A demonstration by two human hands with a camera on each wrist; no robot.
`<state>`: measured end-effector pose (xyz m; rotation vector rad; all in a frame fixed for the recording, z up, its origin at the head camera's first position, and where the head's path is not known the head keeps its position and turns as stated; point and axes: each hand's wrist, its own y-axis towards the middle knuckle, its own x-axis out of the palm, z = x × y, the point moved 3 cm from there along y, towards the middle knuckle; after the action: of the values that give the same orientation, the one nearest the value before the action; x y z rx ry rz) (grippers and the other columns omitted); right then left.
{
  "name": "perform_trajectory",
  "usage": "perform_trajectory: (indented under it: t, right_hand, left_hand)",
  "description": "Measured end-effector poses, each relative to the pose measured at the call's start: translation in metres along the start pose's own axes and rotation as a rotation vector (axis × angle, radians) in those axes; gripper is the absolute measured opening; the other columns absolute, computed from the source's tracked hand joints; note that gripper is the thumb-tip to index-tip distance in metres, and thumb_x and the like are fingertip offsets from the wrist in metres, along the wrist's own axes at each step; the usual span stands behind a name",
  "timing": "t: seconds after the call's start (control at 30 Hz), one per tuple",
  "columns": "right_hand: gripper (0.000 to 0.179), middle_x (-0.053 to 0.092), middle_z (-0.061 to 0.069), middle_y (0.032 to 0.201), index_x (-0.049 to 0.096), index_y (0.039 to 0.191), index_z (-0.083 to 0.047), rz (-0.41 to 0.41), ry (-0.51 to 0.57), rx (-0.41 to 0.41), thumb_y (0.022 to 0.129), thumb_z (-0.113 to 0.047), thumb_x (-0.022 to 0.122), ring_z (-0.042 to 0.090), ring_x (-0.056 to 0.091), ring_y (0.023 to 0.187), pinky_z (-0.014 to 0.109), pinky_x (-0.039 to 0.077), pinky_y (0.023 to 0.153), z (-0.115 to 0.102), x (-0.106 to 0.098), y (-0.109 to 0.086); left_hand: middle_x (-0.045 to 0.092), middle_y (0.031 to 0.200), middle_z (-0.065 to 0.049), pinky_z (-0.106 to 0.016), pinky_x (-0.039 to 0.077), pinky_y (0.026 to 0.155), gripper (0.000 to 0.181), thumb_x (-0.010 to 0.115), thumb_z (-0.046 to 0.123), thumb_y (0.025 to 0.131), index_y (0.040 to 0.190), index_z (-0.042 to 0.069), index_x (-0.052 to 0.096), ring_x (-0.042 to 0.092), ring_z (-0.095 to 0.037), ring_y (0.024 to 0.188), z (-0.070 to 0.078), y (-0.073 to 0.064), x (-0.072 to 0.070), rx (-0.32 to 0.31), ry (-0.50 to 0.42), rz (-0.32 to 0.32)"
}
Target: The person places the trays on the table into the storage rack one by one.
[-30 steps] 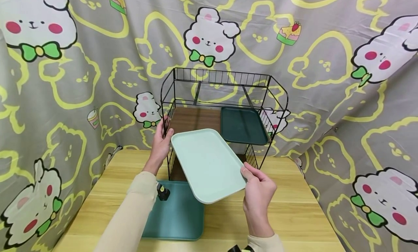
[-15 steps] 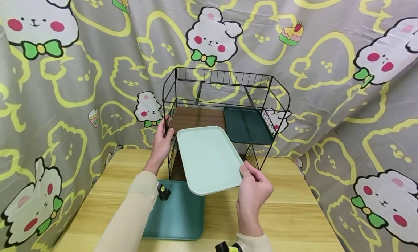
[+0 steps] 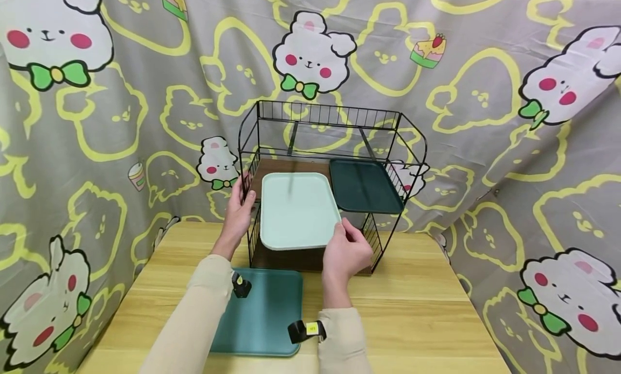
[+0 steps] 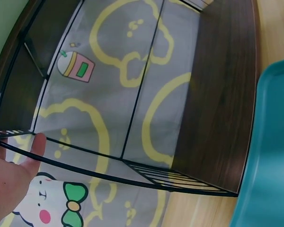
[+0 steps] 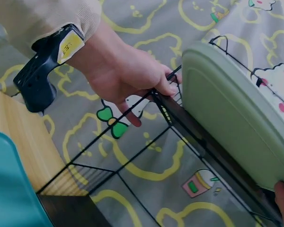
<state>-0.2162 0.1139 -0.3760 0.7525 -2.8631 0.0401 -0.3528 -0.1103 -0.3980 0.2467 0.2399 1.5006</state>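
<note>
My left hand (image 3: 237,212) grips the left front post of a black wire rack (image 3: 245,182), its thumb in front; the right wrist view shows this hand (image 5: 125,71) from the side. With its thumb and fingers, my right hand (image 3: 345,255) pinches the right front corner of a pale green tray (image 3: 298,212). The tray's far end lies over the left half of the brown upper shelf (image 3: 256,186), and its near end juts out in front. I cannot tell whether it touches the shelf. A dark green tray (image 3: 366,185) lies on the shelf's right half.
A teal tray (image 3: 264,314) lies on the wooden table (image 3: 412,309) in front of the rack, partly under my forearms. Below is the rack's brown lower shelf (image 3: 291,258). A patterned grey curtain (image 3: 461,120) hangs close behind and at both sides.
My right hand has moved left and forward with the pale green tray, which has turned straighter and now covers part of the upper shelf. The left hand stays on the rack's post.
</note>
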Motion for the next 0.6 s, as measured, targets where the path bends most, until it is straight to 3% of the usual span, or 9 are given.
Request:
perform_trajectory:
  t: [0.07, 0.3, 0.47, 0.6]
  right_hand:
    - [0.014, 0.083, 0.013, 0.103, 0.087, 0.102, -0.007, 0.014, -0.007, -0.007, 0.09, -0.005, 0.079, 0.022, 0.076, 0.092, 0.017, 0.058, 0.073, 0.001, 0.008, -0.001]
    - [0.018, 0.082, 0.012, 0.112, 0.085, 0.11, -0.006, 0.003, 0.008, 0.004, 0.094, -0.005, 0.075, 0.029, 0.078, 0.104, 0.045, 0.064, 0.091, 0.003, 0.032, -0.003]
    - [0.021, 0.081, 0.015, 0.117, 0.083, 0.115, -0.005, -0.052, -0.008, -0.003, 0.096, -0.007, 0.074, 0.03, 0.076, 0.11, 0.046, 0.063, 0.096, 0.004, 0.043, 0.001]
    - [0.028, 0.079, 0.014, 0.121, 0.081, 0.121, -0.006, -0.137, -0.06, -0.055, 0.094, -0.011, 0.078, 0.029, 0.073, 0.107, 0.044, 0.061, 0.094, 0.005, 0.042, 0.003]
  left_hand:
    - [0.022, 0.179, 0.0, -0.069, 0.037, 0.12, 0.06, 0.037, 0.017, 0.116, 0.172, 0.026, 0.016, 0.023, -0.025, 0.164, 0.0, 0.0, 0.0, -0.001, 0.003, 0.002]
    - [0.022, 0.179, 0.003, -0.064, 0.039, 0.122, 0.061, 0.037, 0.019, 0.116, 0.172, 0.027, 0.015, 0.023, -0.022, 0.164, -0.002, 0.0, 0.0, -0.014, 0.015, 0.006]
    - [0.022, 0.178, 0.004, -0.057, 0.038, 0.124, 0.061, 0.037, 0.019, 0.116, 0.172, 0.027, 0.015, 0.023, -0.019, 0.164, -0.004, 0.001, -0.001, -0.006, 0.01, 0.002]
    - [0.023, 0.178, 0.003, -0.054, 0.038, 0.125, 0.06, 0.037, 0.019, 0.116, 0.172, 0.026, 0.016, 0.023, -0.017, 0.164, -0.004, 0.002, -0.001, -0.003, -0.001, -0.003]
